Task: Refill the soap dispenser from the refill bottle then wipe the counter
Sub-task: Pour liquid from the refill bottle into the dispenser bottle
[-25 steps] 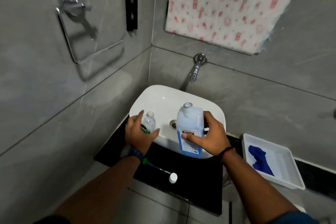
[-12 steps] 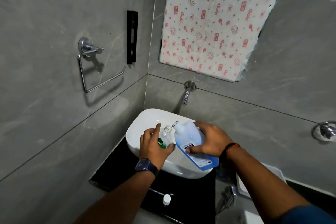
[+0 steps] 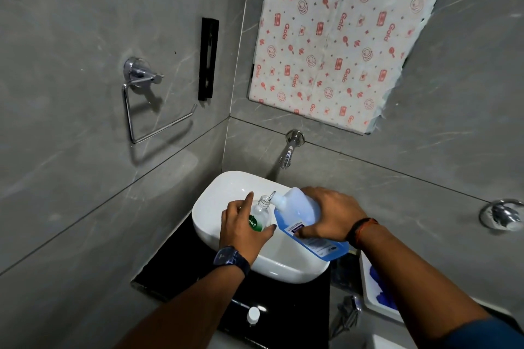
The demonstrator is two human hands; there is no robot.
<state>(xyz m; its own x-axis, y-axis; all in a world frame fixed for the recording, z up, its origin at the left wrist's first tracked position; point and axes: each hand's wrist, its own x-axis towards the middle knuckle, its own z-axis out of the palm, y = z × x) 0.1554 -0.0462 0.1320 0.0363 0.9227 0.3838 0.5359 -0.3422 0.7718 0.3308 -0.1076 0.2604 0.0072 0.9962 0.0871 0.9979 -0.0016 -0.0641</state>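
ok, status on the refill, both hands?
Left hand holds soap dispenser over sink. Right hand tips refill bottle, mouths nearly touching. Nothing in the way.

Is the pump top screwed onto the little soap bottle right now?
No, the soap dispenser has an open neck, and its pump top lies on the black counter.

The left hand (image 3: 243,228) covers most of the soap dispenser (image 3: 259,214) over the basin (image 3: 215,201), hiding its fill level. Whether liquid runs from the refill bottle (image 3: 300,215) is too small to tell. Right of the basin, an arm hides much of the tray (image 3: 371,292) and blue cloth (image 3: 381,289).
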